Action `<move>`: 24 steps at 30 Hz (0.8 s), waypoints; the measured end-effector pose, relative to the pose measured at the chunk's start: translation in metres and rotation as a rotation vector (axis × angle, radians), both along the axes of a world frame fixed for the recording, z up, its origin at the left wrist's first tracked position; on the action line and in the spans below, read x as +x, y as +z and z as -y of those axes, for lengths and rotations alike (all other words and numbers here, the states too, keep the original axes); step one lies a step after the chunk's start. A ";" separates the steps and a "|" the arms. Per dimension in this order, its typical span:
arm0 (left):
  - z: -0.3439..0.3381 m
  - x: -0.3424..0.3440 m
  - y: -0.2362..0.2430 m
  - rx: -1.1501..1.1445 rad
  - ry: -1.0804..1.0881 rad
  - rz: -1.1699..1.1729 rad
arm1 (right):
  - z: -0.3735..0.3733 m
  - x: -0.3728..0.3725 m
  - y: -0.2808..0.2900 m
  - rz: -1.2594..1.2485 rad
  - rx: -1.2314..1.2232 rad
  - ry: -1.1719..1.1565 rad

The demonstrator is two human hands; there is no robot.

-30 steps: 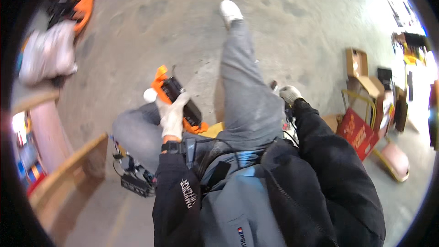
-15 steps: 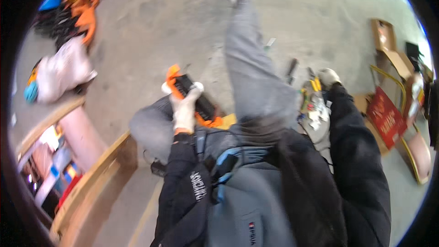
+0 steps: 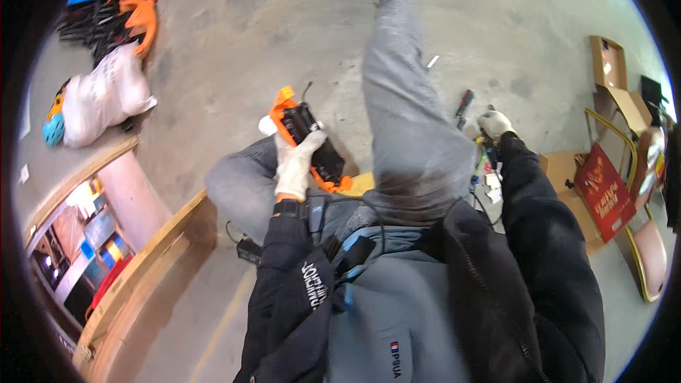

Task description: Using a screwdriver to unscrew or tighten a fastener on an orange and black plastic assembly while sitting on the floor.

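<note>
My right hand [image 3: 496, 125] has shifted left, near loose parts [image 3: 492, 181] right of centre, grip unclear; my left hand [image 3: 292, 167] clamps the orange-and-black device [image 3: 328, 161], seemingly to steady it.

The casing [image 3: 328, 161] is orange and black, the gloves [image 3: 291, 168] white, trousers [image 3: 408, 92] grey.

The right hand in a white work glove [image 3: 495, 124] now stands farther right of the outstretched leg in grey trousers [image 3: 404, 99] than a second ago, but nearer to it than half a second ago. It now covers most of a yellow-handled tool [image 3: 479, 140] that lay uncovered beside it then. A slim black-and-red hand tool [image 3: 464, 108] and small white pieces [image 3: 493, 181] show more fully right of the leg than at first.
</note>
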State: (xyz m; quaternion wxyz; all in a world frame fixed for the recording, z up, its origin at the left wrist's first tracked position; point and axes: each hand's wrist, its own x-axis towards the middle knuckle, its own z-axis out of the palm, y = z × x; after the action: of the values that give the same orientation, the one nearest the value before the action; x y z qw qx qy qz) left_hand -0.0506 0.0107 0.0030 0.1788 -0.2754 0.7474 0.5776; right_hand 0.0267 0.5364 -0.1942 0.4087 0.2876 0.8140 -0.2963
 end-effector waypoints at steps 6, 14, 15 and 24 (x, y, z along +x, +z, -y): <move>0.000 -0.004 -0.008 0.002 0.029 0.032 | 0.008 0.001 -0.004 -0.025 0.066 0.174; 0.006 0.001 -0.011 -0.032 0.065 0.057 | -0.004 0.019 -0.049 -0.109 0.051 0.519; 0.006 0.004 -0.009 0.006 0.111 0.061 | -0.001 0.021 -0.051 -0.018 0.048 0.378; 0.001 -0.004 -0.002 -0.043 0.179 0.227 | 0.030 0.009 -0.074 0.060 -0.072 0.635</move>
State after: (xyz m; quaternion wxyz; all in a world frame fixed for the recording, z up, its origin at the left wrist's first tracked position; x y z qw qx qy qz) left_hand -0.0541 0.0093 0.0006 0.2040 -0.4085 0.7069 0.5402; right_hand 0.0361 0.5065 -0.2682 0.5143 0.0129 0.8397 -0.1738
